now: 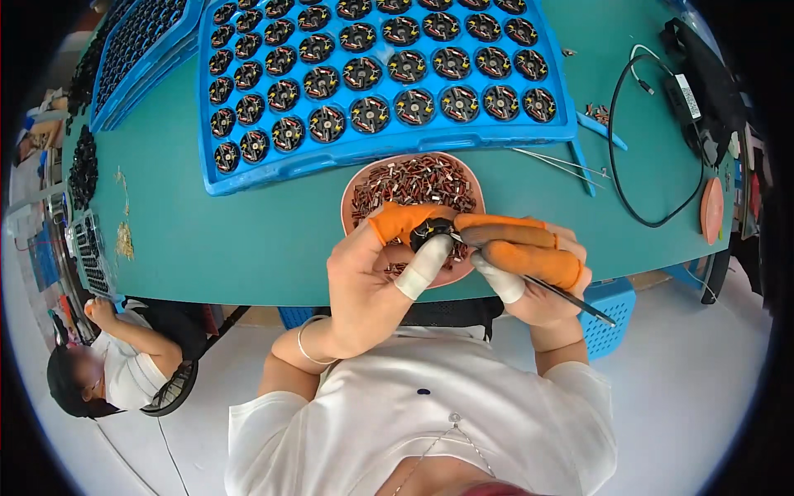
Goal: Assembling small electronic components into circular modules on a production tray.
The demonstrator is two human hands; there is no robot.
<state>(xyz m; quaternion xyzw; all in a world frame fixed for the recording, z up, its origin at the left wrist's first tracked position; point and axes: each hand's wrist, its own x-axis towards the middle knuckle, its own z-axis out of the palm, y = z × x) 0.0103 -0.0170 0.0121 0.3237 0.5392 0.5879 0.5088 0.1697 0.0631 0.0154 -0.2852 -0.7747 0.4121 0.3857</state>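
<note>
Head view: a small black round part (430, 232) is pinched by the left hand (372, 277). Tweezers (556, 293) are gripped by the right hand (533, 269) over a pink dish (351, 198).

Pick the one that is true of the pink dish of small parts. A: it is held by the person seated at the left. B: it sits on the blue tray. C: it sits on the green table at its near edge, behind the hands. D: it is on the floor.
C: the pink dish rests on the green table just short of the blue tray, behind the left hand and right hand, which hold a small black round part and tweezers.
</note>
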